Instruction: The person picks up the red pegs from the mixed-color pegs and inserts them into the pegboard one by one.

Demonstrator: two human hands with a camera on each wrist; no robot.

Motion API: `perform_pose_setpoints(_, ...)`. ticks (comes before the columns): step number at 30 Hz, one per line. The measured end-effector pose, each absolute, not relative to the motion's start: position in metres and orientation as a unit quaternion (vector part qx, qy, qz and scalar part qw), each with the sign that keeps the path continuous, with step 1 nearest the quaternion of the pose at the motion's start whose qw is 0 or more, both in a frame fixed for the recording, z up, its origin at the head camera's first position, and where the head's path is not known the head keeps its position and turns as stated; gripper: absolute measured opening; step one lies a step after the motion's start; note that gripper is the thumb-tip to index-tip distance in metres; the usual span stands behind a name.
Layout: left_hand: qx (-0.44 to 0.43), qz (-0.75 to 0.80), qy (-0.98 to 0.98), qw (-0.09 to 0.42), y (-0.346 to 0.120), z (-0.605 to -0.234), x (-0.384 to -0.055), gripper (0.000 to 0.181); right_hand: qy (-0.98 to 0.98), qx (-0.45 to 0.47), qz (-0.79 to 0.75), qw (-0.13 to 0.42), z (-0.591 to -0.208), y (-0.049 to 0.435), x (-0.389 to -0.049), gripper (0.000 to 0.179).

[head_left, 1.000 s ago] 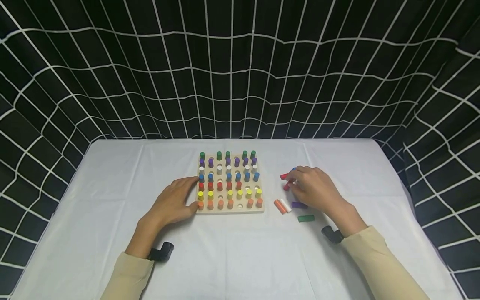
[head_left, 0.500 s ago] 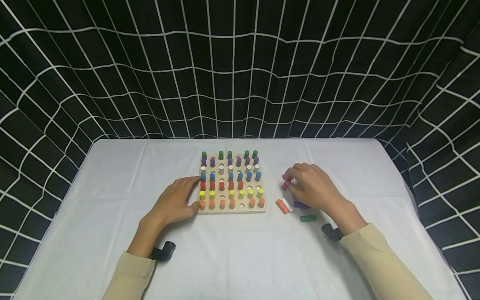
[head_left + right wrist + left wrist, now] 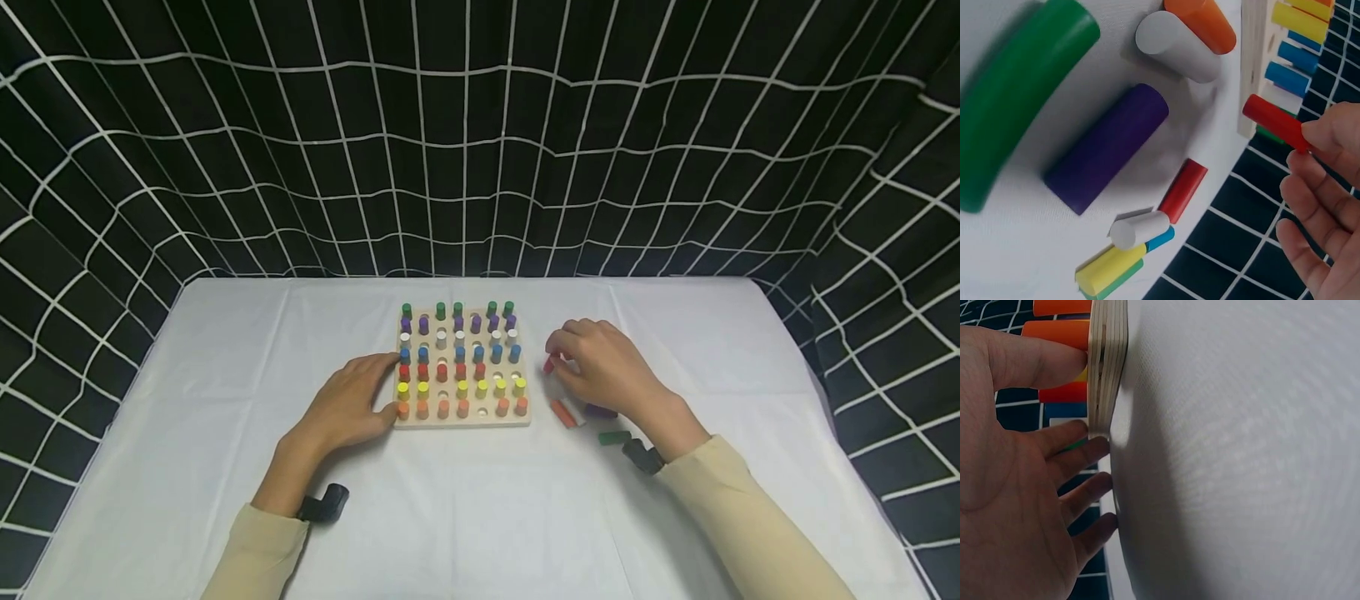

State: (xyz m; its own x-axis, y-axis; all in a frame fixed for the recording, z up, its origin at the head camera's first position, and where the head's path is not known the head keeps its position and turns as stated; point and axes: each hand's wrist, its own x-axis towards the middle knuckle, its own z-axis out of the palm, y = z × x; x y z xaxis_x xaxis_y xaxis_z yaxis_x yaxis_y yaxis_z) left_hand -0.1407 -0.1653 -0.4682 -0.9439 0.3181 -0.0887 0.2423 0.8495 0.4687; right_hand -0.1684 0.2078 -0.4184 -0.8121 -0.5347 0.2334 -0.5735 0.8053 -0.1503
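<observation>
A wooden pegboard [image 3: 465, 423] lies flat, its upright pegs in rows by colour: green, purple, white, blue, red, yellow and orange. Holes show among the pegs, two of them at the right end of the red row. My left hand [image 3: 341, 408] rests at the board's left side, its thumb touching the edge near the orange pegs and its fingers loosely extended. To the right of the board, my right hand [image 3: 603, 362] pinches a red peg [image 3: 1272, 120] between thumb and fingertips, above the tablecloth.
Loose pegs lie right of the board: orange [image 3: 562, 414], green [image 3: 614, 437], purple [image 3: 1110, 147] and white [image 3: 1175, 47]. Beyond them, another red peg [image 3: 1185, 190] lies beside white, yellow [image 3: 1112, 269], blue and green ones. A dark gridded curtain [image 3: 465, 150] stands behind the table.
My right hand has moved left from the loose pegs toward the board, bringing the red peg with it. My left hand stays at the board's left side.
</observation>
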Motion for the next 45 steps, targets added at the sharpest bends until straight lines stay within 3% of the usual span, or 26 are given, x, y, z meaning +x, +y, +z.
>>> perform_pose_setpoints(11, 0.150, 0.230, 0.958, 0.079, -0.165, -0.467, -0.140, 0.078, -0.948, 0.292, 0.109, 0.069, -0.418, 0.192, -0.169, 0.013)
perform_pose_setpoints(31, 0.143, 0.231, 0.959, 0.083, -0.167, -0.470, -0.142, 0.079, -0.933, 0.322, 0.133, 0.090, -0.414, 0.163, -0.169, 0.009)
perform_pose_setpoints(45, 0.145, 0.233, 0.958, 0.080, -0.167, -0.471, -0.142, 0.078, -0.936, 0.316, 0.143, 0.054, -0.418, 0.145, -0.169, 0.017)
